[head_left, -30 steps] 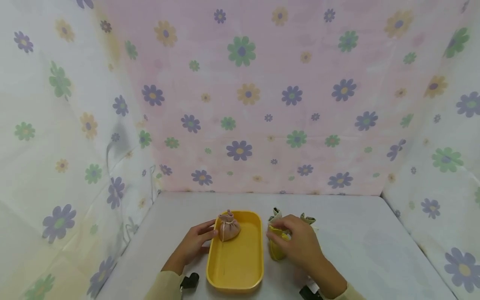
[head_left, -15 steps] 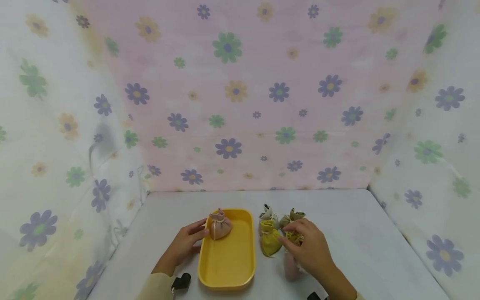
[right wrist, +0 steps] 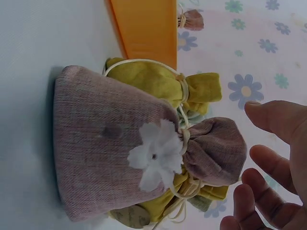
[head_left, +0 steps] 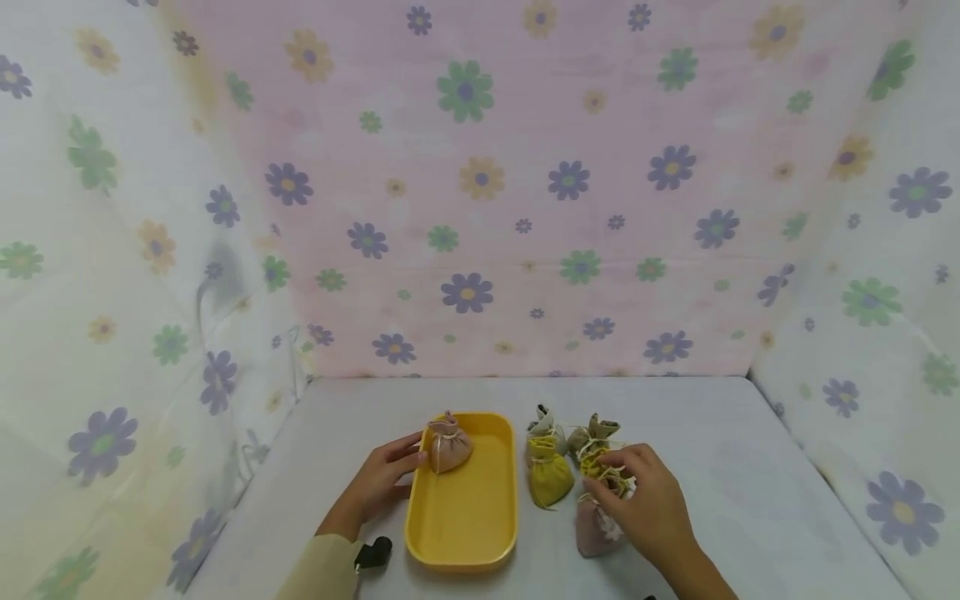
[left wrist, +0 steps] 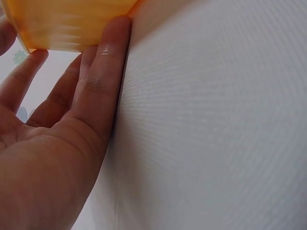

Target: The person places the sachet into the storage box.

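My left hand (head_left: 378, 479) rests against the left side of a yellow tray (head_left: 461, 560), its fingertips touching the wall in the left wrist view. Inside the tray's far left corner sits a small pink drawstring pouch (head_left: 452, 450). My right hand (head_left: 651, 500) hovers beside a mauve drawstring pouch (head_left: 592, 529) with a white fabric flower (right wrist: 156, 155). In the right wrist view, its parted fingers stand just off the pouch's gathered top, holding nothing. Behind that pouch, another yellow pouch (head_left: 591, 461) is partly hidden by the fingers.
Right of the tray stand a mustard-yellow pouch (head_left: 550, 485), a pale grey-green pouch (head_left: 542, 423) and a khaki pouch (head_left: 600, 427). A black device (head_left: 372, 552) is near the left sleeve. Flower-printed cloth (head_left: 480, 208) encloses the white table (head_left: 675, 400).
My right hand has moved right and toward me, from the mustard-yellow pouch to the mauve one, uncovering the mustard-yellow pouch. The left hand stays at the tray; the head view has shifted slightly.
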`<state>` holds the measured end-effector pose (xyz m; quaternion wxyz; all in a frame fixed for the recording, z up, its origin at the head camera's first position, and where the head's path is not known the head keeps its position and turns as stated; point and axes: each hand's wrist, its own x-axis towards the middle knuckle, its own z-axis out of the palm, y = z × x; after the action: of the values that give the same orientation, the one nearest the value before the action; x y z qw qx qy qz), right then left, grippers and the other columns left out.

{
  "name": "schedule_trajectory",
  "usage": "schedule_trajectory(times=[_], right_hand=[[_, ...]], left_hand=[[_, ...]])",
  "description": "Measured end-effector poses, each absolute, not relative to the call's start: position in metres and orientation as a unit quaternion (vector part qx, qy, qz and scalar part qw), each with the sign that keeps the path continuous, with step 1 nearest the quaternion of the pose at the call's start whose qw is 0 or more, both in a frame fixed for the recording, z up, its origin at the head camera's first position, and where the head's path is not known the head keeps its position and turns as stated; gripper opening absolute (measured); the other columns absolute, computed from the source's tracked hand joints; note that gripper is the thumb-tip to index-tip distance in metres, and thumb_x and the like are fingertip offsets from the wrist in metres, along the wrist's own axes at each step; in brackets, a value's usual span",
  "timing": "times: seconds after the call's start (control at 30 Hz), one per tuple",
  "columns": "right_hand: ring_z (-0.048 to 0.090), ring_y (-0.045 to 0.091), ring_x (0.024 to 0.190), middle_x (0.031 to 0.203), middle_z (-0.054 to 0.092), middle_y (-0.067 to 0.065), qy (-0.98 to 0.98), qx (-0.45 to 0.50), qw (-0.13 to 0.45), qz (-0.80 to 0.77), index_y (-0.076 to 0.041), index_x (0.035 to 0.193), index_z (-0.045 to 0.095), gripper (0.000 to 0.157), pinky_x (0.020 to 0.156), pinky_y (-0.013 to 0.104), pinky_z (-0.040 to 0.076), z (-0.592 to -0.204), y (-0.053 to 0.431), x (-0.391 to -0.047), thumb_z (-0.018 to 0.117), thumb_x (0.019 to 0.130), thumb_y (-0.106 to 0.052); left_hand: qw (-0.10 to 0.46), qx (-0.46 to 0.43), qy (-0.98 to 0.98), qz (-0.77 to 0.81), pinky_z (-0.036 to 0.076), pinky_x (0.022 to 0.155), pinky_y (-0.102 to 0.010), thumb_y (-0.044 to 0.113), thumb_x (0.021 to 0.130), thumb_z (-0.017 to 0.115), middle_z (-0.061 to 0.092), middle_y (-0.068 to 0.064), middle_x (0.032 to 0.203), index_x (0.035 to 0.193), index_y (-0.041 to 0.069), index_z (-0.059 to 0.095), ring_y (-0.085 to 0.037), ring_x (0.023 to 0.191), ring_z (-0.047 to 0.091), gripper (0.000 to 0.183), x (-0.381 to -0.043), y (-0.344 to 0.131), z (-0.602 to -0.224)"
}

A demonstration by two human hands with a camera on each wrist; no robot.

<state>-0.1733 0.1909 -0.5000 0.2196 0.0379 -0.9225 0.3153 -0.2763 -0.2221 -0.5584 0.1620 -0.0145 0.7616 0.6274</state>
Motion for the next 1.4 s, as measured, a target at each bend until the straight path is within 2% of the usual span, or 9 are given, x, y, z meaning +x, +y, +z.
schedule_trajectory(times=[0.27, 0.53, 0.83, 1.1, 1.4], right_hand=[[0.061, 0.012, 0.084, 0.102, 0.065, -0.003, -0.924, 0.019, 0.204, 0.321, -0.019, 0.108, 0.074, 0.039, 0.059, 0.023, 0.046, -0.508, 0.196, -0.172, 0.090, 0.080, -0.041], [0.064, 0.008, 0.082, 0.097, 0.068, -0.009, -0.930, 0.008, 0.169, 0.325, -0.021, 0.107, 0.072, 0.039, 0.061, 0.021, 0.049, -0.518, 0.194, -0.177, 0.092, 0.077, -0.036], [0.064, 0.007, 0.082, 0.094, 0.070, -0.007, -0.931, -0.011, 0.150, 0.332, -0.018, 0.105, 0.073, 0.036, 0.062, 0.022, 0.050, -0.517, 0.193, -0.175, 0.092, 0.078, -0.034], [0.070, 0.007, 0.083, 0.093, 0.075, -0.004, -0.919, -0.013, 0.167, 0.356, -0.018, 0.096, 0.074, 0.027, 0.070, 0.029, 0.061, -0.515, 0.189, -0.173, 0.093, 0.077, -0.022], [0.068, 0.002, 0.075, 0.085, 0.074, -0.010, -0.912, 0.001, 0.187, 0.365, -0.021, 0.091, 0.074, 0.022, 0.064, 0.027, 0.060, -0.513, 0.188, -0.171, 0.093, 0.078, -0.021]], left_hand=[[0.163, -0.010, 0.755, 0.635, 0.062, 0.093, -0.046, 0.048, 0.094, 0.073, 0.048, -0.017, 0.159, 0.154, 0.021, 0.052, -0.035, 0.134, 0.059, 0.069, -0.278, -0.220, -0.560], [0.155, -0.018, 0.756, 0.635, 0.062, 0.092, -0.046, 0.047, 0.094, 0.073, 0.048, -0.017, 0.159, 0.154, 0.021, 0.052, -0.035, 0.133, 0.060, 0.069, -0.274, -0.225, -0.560], [0.160, -0.011, 0.754, 0.638, 0.063, 0.091, -0.046, 0.048, 0.093, 0.074, 0.049, -0.018, 0.158, 0.154, 0.021, 0.052, -0.034, 0.132, 0.061, 0.070, -0.277, -0.222, -0.562], [0.165, -0.005, 0.745, 0.646, 0.063, 0.092, -0.046, 0.047, 0.094, 0.073, 0.048, -0.017, 0.159, 0.154, 0.021, 0.051, -0.036, 0.135, 0.058, 0.069, -0.277, -0.222, -0.562], [0.163, -0.007, 0.748, 0.643, 0.062, 0.093, -0.045, 0.046, 0.096, 0.072, 0.047, -0.018, 0.159, 0.154, 0.020, 0.051, -0.036, 0.135, 0.058, 0.067, -0.276, -0.222, -0.561]])
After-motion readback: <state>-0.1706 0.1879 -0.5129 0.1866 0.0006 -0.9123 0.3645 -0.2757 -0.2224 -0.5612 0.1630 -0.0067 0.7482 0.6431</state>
